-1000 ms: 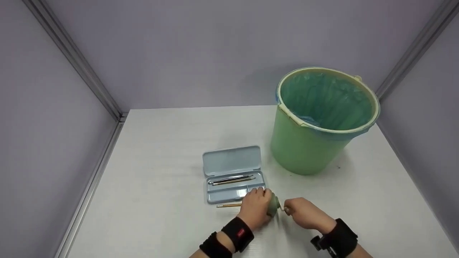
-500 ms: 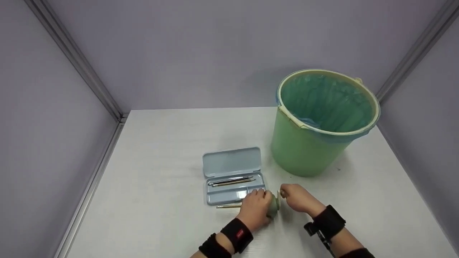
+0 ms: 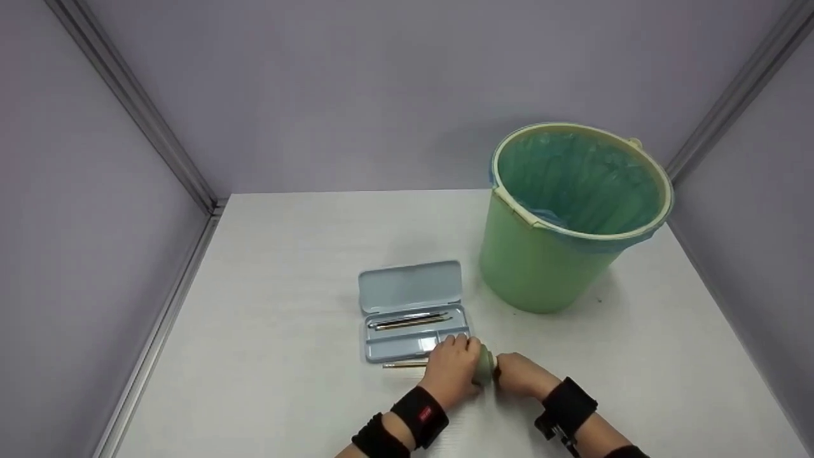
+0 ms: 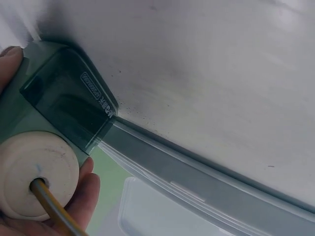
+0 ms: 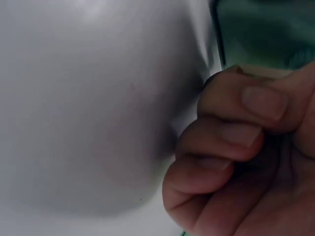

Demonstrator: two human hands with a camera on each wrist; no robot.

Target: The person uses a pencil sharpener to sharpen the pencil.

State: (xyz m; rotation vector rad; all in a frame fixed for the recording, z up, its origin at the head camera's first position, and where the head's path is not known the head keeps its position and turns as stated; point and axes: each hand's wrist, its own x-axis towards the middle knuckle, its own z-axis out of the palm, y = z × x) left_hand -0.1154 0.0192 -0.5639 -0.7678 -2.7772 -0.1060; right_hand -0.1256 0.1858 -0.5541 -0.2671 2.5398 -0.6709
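Note:
A green hand-crank pencil sharpener (image 3: 484, 366) lies on the white table, and my left hand (image 3: 450, 372) grips its body. In the left wrist view, the sharpener's dark see-through shavings drawer (image 4: 71, 93) and round cream front (image 4: 39, 172) show. A pencil (image 4: 55, 210) sticks out of the hole in that front; its rear end points left in the head view. At the sharpener's right side my right hand (image 3: 521, 375) has its fingers curled round the crank handle, which the fingers mostly hide. The right wrist view shows those curled fingers (image 5: 216, 142) close up, beside the dark green drawer.
Just beyond my left hand lies an opened pale-blue pencil case (image 3: 412, 287) with a few pencils (image 3: 413, 322) in its long compartment. A tall green bin (image 3: 540, 267) with a plastic liner stands at the back right. Grey walls enclose the table's back and sides.
My right hand went up and away from me, then came back down nearer the sharpener, the crank turning with it. The left hand, sharpener and pencil have stayed in place.

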